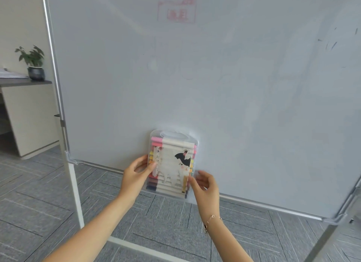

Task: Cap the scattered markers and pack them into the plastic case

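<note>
Two bare forearms, nearest the camera, reach forward over grey patterned carpet; a thin gold chain bracelet (213,219) sits on the right wrist.

Left hand (136,176): fingers curled round the left edge of the case, thumb on its front.

Right hand (205,185): fingers bent at the lower right corner of the case, pinching that edge.

Clear plastic marker case with a moulded carry handle (172,160): held upright between both hands, in front of the lower part of the large white whiteboard (214,76). Rows of coloured marker caps (154,142) show down both sides; a printed cartoon card covers the front.

Step, as judged: packing looks finished, with no loose marker in view. Whether the case is latched cannot be told.

Next move, as judged: press the right edge until the clasp snaps, keeping the left grip firm.
</note>
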{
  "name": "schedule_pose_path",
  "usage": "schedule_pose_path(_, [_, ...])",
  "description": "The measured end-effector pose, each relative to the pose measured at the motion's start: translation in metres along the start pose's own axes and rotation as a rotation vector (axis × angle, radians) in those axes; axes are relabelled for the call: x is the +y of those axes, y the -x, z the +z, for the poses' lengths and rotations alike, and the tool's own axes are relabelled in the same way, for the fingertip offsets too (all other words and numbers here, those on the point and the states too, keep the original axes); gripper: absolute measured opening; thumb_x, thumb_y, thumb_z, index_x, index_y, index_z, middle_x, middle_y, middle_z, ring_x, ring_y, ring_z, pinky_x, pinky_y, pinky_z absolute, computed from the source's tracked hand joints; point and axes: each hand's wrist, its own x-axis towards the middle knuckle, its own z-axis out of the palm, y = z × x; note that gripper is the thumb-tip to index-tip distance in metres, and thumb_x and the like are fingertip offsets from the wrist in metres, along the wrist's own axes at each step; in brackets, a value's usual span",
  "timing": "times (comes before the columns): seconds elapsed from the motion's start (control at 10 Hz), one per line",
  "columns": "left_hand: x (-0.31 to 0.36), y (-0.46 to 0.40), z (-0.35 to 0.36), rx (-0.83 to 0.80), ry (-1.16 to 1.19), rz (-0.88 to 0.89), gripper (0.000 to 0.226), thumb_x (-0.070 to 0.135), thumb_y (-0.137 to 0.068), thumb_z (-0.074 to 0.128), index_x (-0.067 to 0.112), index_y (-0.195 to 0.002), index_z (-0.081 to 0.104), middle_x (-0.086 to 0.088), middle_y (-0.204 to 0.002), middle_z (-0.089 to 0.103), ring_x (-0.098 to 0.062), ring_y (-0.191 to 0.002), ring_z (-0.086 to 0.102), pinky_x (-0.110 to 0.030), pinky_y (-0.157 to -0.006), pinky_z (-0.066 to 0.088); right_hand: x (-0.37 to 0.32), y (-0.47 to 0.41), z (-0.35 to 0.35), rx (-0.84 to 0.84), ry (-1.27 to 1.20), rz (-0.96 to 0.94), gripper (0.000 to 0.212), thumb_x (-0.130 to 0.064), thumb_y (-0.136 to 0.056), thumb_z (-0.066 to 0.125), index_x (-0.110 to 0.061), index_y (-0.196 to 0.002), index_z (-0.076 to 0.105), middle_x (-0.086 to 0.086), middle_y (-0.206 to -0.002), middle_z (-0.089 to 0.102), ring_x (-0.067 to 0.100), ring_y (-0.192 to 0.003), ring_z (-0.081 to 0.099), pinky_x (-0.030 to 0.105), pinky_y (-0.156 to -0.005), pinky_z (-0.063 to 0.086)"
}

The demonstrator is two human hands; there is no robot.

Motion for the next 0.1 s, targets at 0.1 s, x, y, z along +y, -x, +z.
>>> schedule_pose_path(0.1, [0.0018, 0.0042, -0.0064, 0.107, 0.005, 0.003, 0.043, 0.023, -0.081, 0.072, 0.014, -0.121, 0.061, 0.004, -0.115, 0.066, -0.008, -0.108, 0.061, -0.027, -0.096, 0.045, -0.0045, 0.0048, -0.0071, 0.053, -0.003, -0.015, 0.031, -0.02, -0.082, 0.072, -0.016, -0.11, 0.06, -0.003, -0.102, 0.063, 0.01, -0.098, 0.06, 0.016, -0.078, 0.047])
